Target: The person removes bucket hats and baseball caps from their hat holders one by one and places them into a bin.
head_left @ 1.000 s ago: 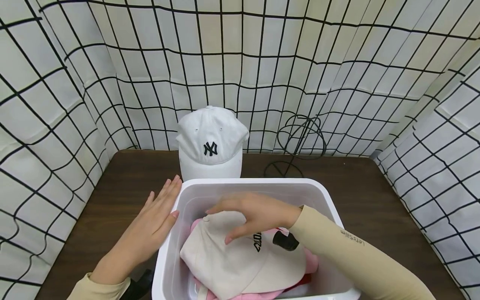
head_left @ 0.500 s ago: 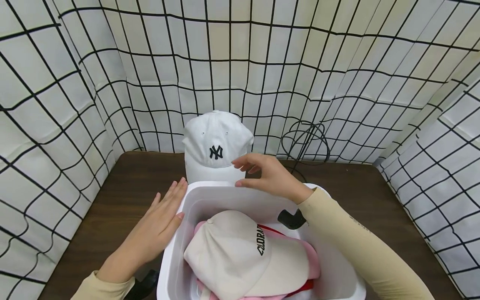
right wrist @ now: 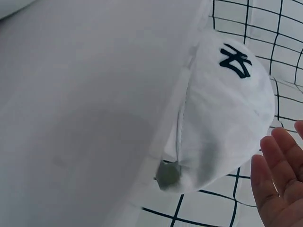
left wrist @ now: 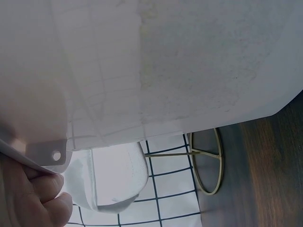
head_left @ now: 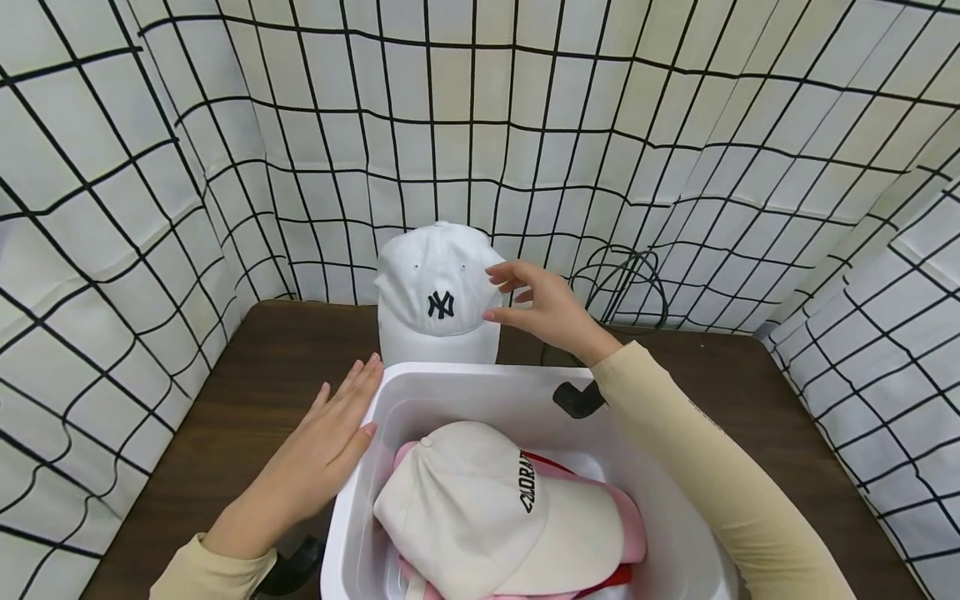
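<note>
A white cap (head_left: 441,287) with a black NY logo sits upright behind a white plastic bin (head_left: 480,372). My right hand (head_left: 543,307) is at the cap's right side, thumb and fingers apart with nothing between them. In the right wrist view, its fingers (right wrist: 277,163) are beside the crown. My left hand (head_left: 322,450) rests with straight fingers along the bin's left rim. Fingertips of that hand show right under the rim in the left wrist view. Inside the bin, a cream cap (head_left: 480,508) with dark lettering lies over a pink cap (head_left: 633,529) and something red.
A gold wire stand base (left wrist: 208,161) shows behind the bin in the left wrist view. Looped dark wire (head_left: 626,279) is at the back right. Black-grid white cloth (head_left: 450,108) surrounds the dark wooden table (head_left: 217,417).
My right hand has left the cream cap in the bin and moved up and back to the white cap's side. The left hand stays at the rim.
</note>
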Demonstrator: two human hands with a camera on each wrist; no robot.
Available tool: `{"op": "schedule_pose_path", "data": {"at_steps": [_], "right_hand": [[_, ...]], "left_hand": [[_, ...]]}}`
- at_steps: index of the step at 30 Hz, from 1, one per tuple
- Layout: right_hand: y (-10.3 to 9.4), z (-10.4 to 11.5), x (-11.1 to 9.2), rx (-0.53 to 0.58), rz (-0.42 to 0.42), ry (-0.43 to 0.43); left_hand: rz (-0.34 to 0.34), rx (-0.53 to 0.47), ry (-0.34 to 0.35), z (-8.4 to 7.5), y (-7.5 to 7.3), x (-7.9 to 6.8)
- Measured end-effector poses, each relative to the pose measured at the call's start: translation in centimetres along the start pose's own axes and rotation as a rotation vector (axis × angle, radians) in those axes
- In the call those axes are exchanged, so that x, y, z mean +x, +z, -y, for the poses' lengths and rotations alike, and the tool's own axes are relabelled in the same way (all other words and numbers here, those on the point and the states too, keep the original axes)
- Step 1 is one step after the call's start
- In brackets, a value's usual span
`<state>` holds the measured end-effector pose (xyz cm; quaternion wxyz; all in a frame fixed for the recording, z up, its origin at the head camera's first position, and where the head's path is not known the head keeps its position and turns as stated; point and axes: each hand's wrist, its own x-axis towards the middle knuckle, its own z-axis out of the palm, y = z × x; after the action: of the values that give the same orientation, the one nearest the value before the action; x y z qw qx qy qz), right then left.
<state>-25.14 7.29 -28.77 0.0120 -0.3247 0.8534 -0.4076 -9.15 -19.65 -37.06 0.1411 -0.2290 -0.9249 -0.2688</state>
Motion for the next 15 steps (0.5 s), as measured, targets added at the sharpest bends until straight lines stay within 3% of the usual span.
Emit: {"op": "schedule_pose_path", "data": {"at_steps": [15], "right_hand": [[-0.4, -0.5, 3.1, -0.070, -0.090, 0.119]], "left_hand": [[-0.001, -0.006, -0.005, -0.1, 0.0, 0.0]]}}
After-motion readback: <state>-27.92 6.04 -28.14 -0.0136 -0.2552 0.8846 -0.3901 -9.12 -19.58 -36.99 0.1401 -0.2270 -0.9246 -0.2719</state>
